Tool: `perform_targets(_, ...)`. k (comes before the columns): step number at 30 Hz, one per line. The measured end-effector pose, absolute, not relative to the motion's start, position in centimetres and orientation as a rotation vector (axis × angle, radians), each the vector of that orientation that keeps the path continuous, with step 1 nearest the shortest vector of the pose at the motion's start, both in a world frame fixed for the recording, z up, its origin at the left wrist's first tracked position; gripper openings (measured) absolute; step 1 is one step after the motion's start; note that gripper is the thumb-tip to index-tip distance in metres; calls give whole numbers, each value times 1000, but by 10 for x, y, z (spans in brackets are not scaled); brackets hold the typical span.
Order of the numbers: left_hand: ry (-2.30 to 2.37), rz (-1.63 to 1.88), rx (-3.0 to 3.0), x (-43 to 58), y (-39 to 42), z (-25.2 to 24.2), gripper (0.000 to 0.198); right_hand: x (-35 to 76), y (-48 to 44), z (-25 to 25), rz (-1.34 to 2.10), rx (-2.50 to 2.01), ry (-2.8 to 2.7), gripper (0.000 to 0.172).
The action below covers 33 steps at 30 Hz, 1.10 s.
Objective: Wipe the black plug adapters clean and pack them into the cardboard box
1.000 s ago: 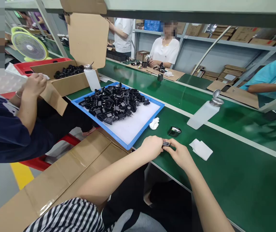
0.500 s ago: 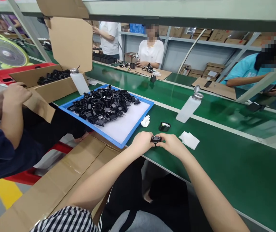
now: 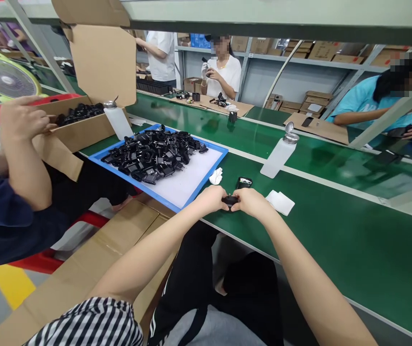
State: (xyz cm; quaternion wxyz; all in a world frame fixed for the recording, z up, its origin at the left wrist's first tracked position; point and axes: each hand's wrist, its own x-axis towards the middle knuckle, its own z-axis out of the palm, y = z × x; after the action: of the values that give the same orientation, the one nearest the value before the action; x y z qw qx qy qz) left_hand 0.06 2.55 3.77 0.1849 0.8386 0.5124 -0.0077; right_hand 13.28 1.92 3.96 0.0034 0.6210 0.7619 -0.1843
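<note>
My left hand (image 3: 211, 198) and my right hand (image 3: 251, 202) meet at the near edge of the green belt (image 3: 335, 230). Both pinch one small black plug part (image 3: 229, 200) between their fingertips. Just beyond it lies another black piece with a shiny face (image 3: 243, 182). A crumpled white wipe (image 3: 216, 177) sits to its left, and a folded white cloth (image 3: 280, 202) lies to the right. A blue tray (image 3: 191, 194) at my left carries a heap of black plug parts (image 3: 153, 153).
A white dispenser bottle (image 3: 279, 153) stands on the belt beyond my hands, another (image 3: 117, 119) behind the tray. A co-worker's arm (image 3: 22, 154) reaches toward a cardboard box of black parts (image 3: 79, 125) at left. Other people sit across the belt. A flattened carton (image 3: 94, 259) lies below the tray.
The view has shifted a little. My hands have stayed together on the black plug part, now slightly further onto the belt. The co-worker's hand at left has risen toward the box.
</note>
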Motion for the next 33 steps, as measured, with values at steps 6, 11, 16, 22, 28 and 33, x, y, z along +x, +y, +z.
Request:
perform_targets(6,1483,-210,2280,16,35,51,30,125,22,47,-512,1884,2333,15)
perform_targets(11,1493,-281,2194,28,37,62,31,121,25,47,-515,1849,2342,18)
perform_targets(16,1429,-47,2161,6,31,41,35,133,27,39,-667,1807,2466,19)
perform_targets(22,1342,138,2037,-25,24,9,55,150,21,32,-885,1818,2514,37)
perform_targets(28,1401,105,2197,-8,22,33,22,141,21,43,-869,1822,2443,13)
perform_targets(33,1458,-67,2244,10,29,57,20,135,26,44,-778,1768,2418,11)
